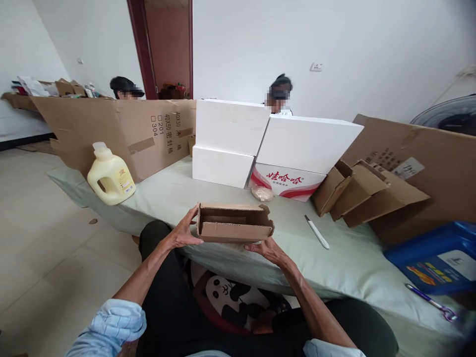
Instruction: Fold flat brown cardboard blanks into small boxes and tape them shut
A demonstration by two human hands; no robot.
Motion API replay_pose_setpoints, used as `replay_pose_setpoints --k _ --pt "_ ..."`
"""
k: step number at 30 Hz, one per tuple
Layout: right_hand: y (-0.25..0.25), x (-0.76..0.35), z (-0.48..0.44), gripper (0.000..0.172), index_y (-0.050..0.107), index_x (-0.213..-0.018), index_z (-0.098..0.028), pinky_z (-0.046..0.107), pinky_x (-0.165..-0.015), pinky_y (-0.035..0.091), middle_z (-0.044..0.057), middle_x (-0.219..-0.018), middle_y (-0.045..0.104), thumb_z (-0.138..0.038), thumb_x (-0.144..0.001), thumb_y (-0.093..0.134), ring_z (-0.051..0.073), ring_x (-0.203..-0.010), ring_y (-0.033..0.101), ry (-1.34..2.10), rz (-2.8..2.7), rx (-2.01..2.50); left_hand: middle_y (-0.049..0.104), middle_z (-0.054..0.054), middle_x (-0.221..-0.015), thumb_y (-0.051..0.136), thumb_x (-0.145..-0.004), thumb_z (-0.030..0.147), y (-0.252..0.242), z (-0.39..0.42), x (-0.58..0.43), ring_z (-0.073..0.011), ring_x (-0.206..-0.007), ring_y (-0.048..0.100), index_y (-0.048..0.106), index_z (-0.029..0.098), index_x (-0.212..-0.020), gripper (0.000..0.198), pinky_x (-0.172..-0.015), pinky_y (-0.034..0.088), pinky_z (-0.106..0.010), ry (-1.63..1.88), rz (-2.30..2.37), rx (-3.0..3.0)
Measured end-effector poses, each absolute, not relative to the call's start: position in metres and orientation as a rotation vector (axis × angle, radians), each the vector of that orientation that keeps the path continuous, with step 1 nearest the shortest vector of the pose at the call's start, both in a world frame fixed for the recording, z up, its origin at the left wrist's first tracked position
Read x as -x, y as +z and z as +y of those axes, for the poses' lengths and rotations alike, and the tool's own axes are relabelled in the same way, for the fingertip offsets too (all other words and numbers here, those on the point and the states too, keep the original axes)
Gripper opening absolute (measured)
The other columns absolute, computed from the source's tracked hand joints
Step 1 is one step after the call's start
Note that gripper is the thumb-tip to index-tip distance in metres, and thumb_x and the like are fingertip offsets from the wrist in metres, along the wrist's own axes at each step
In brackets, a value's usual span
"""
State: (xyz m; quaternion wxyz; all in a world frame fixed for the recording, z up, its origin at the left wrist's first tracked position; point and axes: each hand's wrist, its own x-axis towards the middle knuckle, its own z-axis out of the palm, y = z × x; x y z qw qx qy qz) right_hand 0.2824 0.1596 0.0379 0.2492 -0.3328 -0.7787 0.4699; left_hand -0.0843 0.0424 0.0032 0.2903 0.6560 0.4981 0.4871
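Observation:
A small brown cardboard box [234,232], its open side facing up and toward me, is at the table's front edge between my hands. My left hand [184,230] grips its left end, thumb low and fingers up along the side. Under the lower right corner is my right hand [268,250], its fingers pressed against the bottom edge. The inside of the box shows a cardboard wall and no contents that I can make out. Behind it, a small clear plastic bag [262,193] lies against a white and red printed box [288,181].
White boxes [230,129] are stacked at the back. A white-handled knife [317,232] lies right of centre. Folded cardboard pieces [364,191], a blue jug [435,258] and a purple tool [431,301] are on the right, a yellow jug [110,176] on the left. Two people sit behind the boxes.

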Motion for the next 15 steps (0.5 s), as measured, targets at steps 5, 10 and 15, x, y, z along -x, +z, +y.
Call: replay_pose_setpoints --k 5,10,15 --pt "0.04 -0.292 0.153 0.084 0.066 -0.144 -0.024 0.061 -0.125 0.044 0.014 -0.153 0.064 -0.064 -0.075 0.091 0.042 -0.146 0.055 1.269 -2.067 0.902 0.043 -0.024 -0.171 0.099 -0.07 0.05 0.021 0.03 0.075 -0.043 -0.156 0.048 0.026 0.021 -0.174 0.13 -0.119 0.052 -0.056 1.385 1.216 -1.69" --pt "0.047 -0.298 0.146 0.105 0.047 -0.164 -0.024 0.057 -0.129 0.038 0.016 -0.163 0.057 -0.064 -0.078 0.091 0.04 -0.154 0.047 1.342 -2.029 0.801 0.058 -0.021 -0.158 0.098 -0.069 0.055 0.042 0.021 0.066 -0.042 -0.146 0.058 0.041 0.022 -0.166 0.117 -0.11 0.059 -0.055 1.405 1.056 -1.565" --pt "0.059 -0.306 0.13 0.097 0.056 -0.16 -0.026 0.06 -0.133 0.033 0.013 -0.163 0.058 -0.074 -0.081 0.085 0.043 -0.159 0.04 1.368 -1.963 0.864 0.065 -0.019 -0.148 0.091 -0.077 0.064 0.048 0.019 0.055 -0.0382 -0.132 0.068 0.041 0.025 -0.167 0.109 -0.1 0.064 -0.052 1.391 1.006 -1.46"
